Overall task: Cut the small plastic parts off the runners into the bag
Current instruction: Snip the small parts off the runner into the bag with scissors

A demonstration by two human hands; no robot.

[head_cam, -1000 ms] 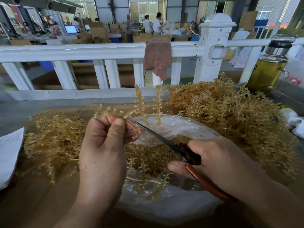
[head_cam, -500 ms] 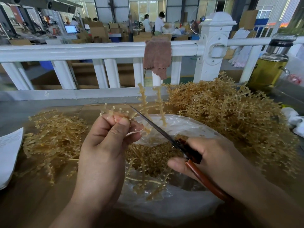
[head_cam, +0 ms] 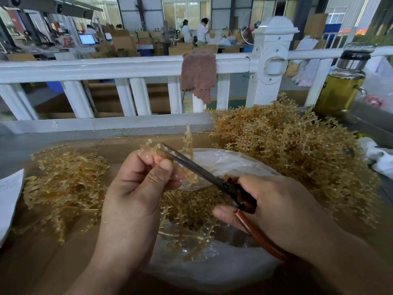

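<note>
Along the far edge, one white railing (head_cam: 106, 67) with one thick post runs the full width. One brown cloth (head_cam: 198, 75) hangs over its top rail.

Below it, one brown worktop (head_cam: 42, 262) carries everything else.

Runner heaps, count two:
- right heap (head_cam: 287, 150), the larger, piled high against the railing and just beside the bag
- left heap (head_cam: 63, 184), lower and flatter, left of the bag

One clear plastic bag (head_cam: 212, 271) sits mouth-up at centre between the heaps. Inside lies a bed of cut small parts (head_cam: 191, 205), too many to count, with a few bare runner stalks on top.

Hands, count two, both over the bag:
- left hand (head_cam: 136, 194), fingers curled, thumb and fingertips pinching one runner (head_cam: 188, 137) whose branches stick up above the knuckles
- right hand (head_cam: 282, 207), wrapped round the red-brown handles of one pair of scissors (head_cam: 197, 169)

The dark blades point up and left, their tips right at the left fingertips and slightly parted. A thin strand seems to lie between them, though it is too fine to be sure.

One glass bottle (head_cam: 342, 81) of yellow liquid with a metal cap stands at far right, behind the larger heap. One sheet of paper (head_cam: 8, 194) lies at the left edge.
</note>
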